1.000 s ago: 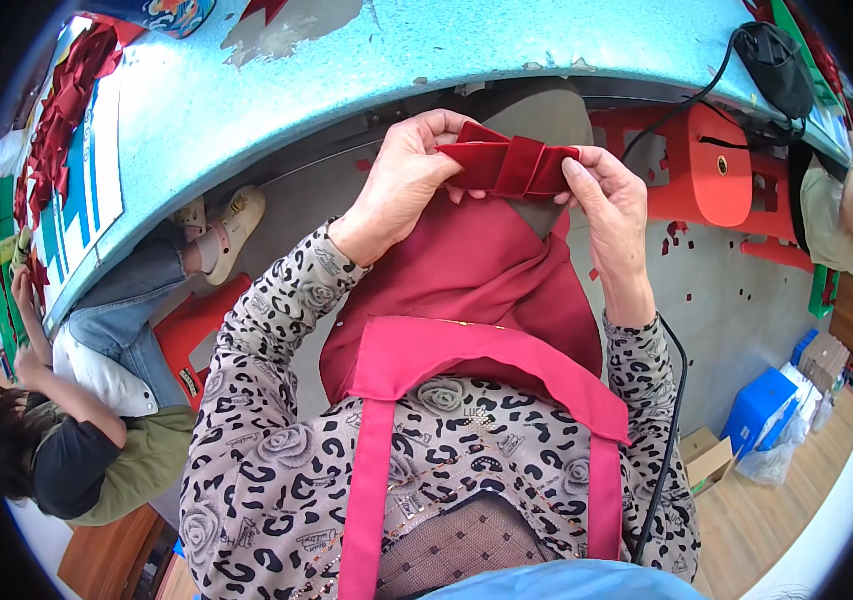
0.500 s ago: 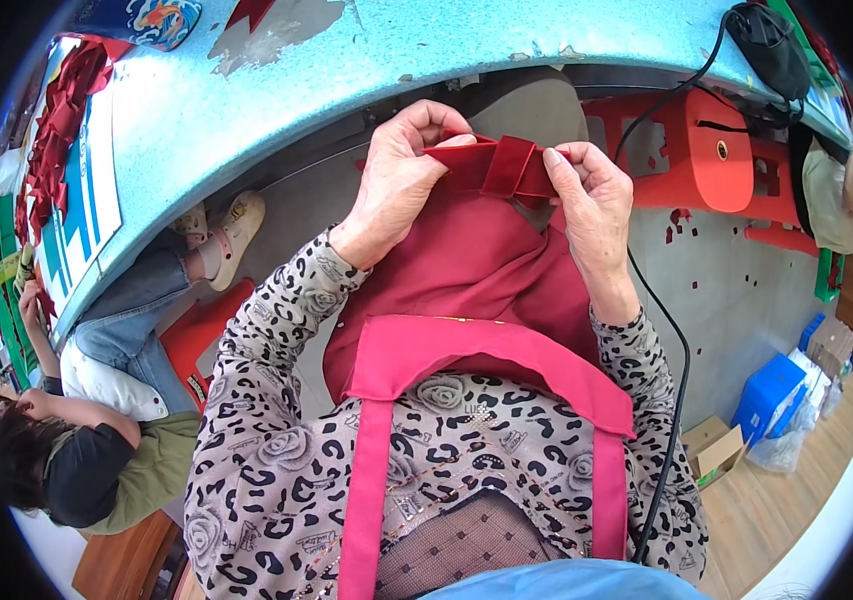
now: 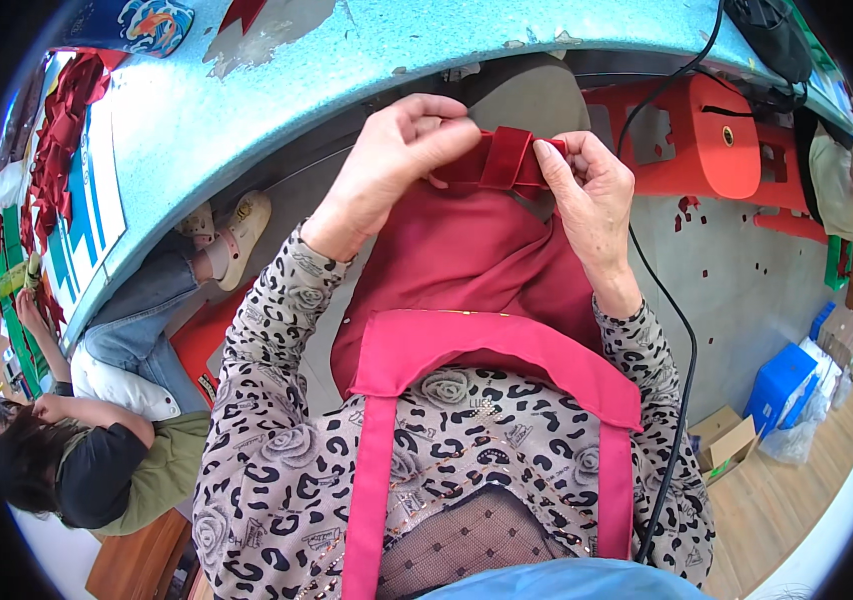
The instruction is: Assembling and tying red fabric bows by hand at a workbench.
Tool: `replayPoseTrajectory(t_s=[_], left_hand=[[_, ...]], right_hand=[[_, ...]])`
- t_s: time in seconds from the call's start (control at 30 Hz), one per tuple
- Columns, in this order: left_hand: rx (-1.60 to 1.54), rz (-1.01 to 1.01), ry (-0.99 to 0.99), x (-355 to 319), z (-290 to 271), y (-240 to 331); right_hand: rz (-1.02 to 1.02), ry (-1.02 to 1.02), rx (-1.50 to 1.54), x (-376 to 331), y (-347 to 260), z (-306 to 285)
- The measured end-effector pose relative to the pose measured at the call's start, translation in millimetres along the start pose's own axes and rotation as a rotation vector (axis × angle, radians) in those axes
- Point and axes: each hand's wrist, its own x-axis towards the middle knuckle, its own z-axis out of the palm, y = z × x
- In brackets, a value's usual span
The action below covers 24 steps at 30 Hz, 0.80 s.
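A red velvet ribbon bow (image 3: 509,158) with a wide centre band is held out in front of me, above my lap. My right hand (image 3: 595,205) pinches its right end between thumb and fingers. At the bow's left end, my left hand (image 3: 397,165) has its fingers curled and its thumb laid across, closed on the ribbon. That hand hides most of the left loop. Below the bow lies the dark red apron (image 3: 447,250) that covers my lap.
A light blue table (image 3: 277,110) curves across the far side, with a pile of red ribbon pieces (image 3: 59,140) at its left. A black cable (image 3: 669,300) runs down at my right. Red stools (image 3: 722,150) stand beyond. A seated co-worker (image 3: 107,460) is at left, another person at far right.
My left hand has shifted slightly left, its thumb now lying over the bow's left loop instead of pinching its edge. My right hand keeps its pinch. The view has tilted a little.
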Motion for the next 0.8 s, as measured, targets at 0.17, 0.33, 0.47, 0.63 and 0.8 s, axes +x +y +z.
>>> replayPoseTrajectory(t_s=[0.17, 0.33, 0.47, 0.63, 0.8], left_hand=[[0.131, 0.042, -0.079, 10.6, 1.7, -19.5], [0.032, 0.175, -0.016, 10.0, 21.6, -15.5], [0.003, 0.309, 0.010, 11.4, 37.7, -7.9], [-0.224, 0.193, -0.041, 13.1, 48.5, -3.3], [-0.326, 0.104, -0.025, 18.9, 58.1, -5.1]], right_hand=[[-0.042, 0.026, 0.000, 2.0, 6.3, 0.6], [-0.136, 0.058, 0.055, 7.3, -2.9, -12.1], [-0.425, 0.089, -0.019, 14.3, -14.5, -29.7], [-0.423, 0.041, -0.018, 18.0, -16.5, -46.4], [-0.003, -0.073, 0.263, 21.4, -15.9, -53.5]])
